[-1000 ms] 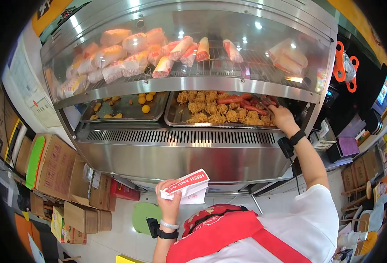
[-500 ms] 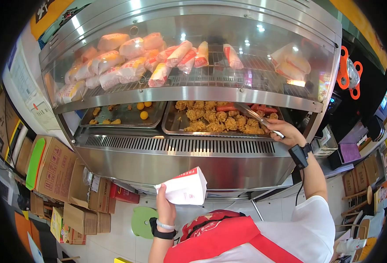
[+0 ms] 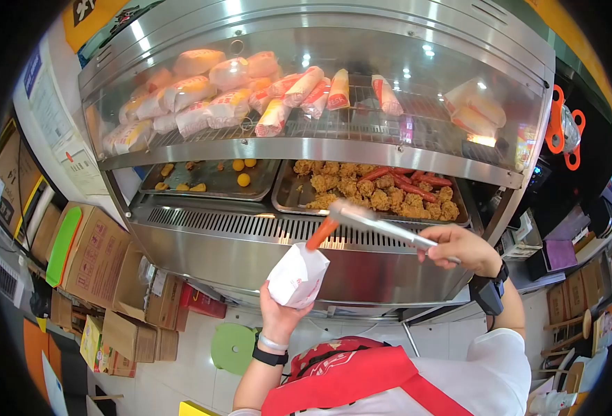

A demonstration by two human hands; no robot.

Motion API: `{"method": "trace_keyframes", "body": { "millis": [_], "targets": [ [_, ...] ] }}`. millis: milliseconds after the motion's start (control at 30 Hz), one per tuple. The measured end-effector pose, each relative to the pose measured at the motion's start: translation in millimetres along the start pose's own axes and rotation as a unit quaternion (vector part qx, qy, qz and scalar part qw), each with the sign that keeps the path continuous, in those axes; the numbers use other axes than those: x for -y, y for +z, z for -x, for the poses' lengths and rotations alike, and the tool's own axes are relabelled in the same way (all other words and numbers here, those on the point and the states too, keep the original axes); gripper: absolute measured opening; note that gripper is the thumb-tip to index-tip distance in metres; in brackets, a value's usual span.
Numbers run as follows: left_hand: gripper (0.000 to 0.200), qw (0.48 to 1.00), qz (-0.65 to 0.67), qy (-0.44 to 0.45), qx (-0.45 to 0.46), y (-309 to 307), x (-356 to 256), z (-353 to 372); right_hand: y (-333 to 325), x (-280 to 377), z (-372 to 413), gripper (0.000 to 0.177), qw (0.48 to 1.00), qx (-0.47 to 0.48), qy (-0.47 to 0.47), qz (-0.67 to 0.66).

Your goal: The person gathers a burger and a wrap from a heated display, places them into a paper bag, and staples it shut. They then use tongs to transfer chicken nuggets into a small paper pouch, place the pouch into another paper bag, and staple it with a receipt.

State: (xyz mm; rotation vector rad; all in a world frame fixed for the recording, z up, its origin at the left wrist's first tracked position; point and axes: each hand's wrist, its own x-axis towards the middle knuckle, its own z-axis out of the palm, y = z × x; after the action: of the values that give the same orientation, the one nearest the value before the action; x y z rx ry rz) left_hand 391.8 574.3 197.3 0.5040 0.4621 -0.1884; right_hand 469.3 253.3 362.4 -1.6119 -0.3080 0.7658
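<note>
My left hand [image 3: 283, 312] is closed around a white paper bag [image 3: 297, 279], its mouth tilted up toward the warming cabinet. In my right hand [image 3: 458, 248] is a pair of metal tongs [image 3: 389, 227], their tips blurred by motion. A red sausage [image 3: 322, 234] hangs from the tong tips, its lower end at the mouth of the bag. Behind the tongs, a metal tray [image 3: 288, 201] holds fried chicken pieces [image 3: 347, 187] and more red sausages [image 3: 413, 187].
A second tray [image 3: 212, 192] at left bears yellow balls [image 3: 243, 179] and small fried pieces. Wrapped rolls and burgers [image 3: 188, 93] lie on the upper rack behind curved glass. Cardboard boxes [image 3: 98, 256] and a green stool [image 3: 233, 348] stand below at left.
My right hand has drawn the tongs out of the tray with a sausage, down and left to the bag. My left hand has turned the bag more upright and shifted slightly right.
</note>
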Motion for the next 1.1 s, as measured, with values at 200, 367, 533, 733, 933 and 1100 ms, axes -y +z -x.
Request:
{"method": "trace_keyframes", "body": {
  "millis": [200, 367, 533, 733, 933, 1100],
  "targets": [
    [0.053, 0.988, 0.026, -0.082, 0.125, 10, 12, -4, 29, -10, -9, 0.029, 0.981, 0.114, 0.093, 0.128],
    [0.053, 0.991, 0.060, -0.085, 0.084, 3, 9, 1, 11, -8, -9, 0.024, 0.993, 0.020, 0.046, 0.105],
    [0.054, 0.997, 0.047, -0.054, 0.037, -9, 8, 8, -17, -44, -62, 0.018, 0.918, -0.296, -0.145, 0.220],
    [0.056, 0.998, 0.028, -0.026, 0.044, -29, 7, 17, -14, -77, -102, 0.022, 0.669, -0.457, -0.201, 0.551],
    [0.055, 0.998, 0.054, 0.012, 0.025, -45, -1, 37, 74, 11, -95, 0.040, 0.726, -0.214, -0.418, 0.502],
    [0.054, 0.996, 0.065, 0.054, -0.004, -49, -1, 58, 135, 128, -143, 0.046, 0.633, -0.280, -0.565, 0.449]
  ]
}}
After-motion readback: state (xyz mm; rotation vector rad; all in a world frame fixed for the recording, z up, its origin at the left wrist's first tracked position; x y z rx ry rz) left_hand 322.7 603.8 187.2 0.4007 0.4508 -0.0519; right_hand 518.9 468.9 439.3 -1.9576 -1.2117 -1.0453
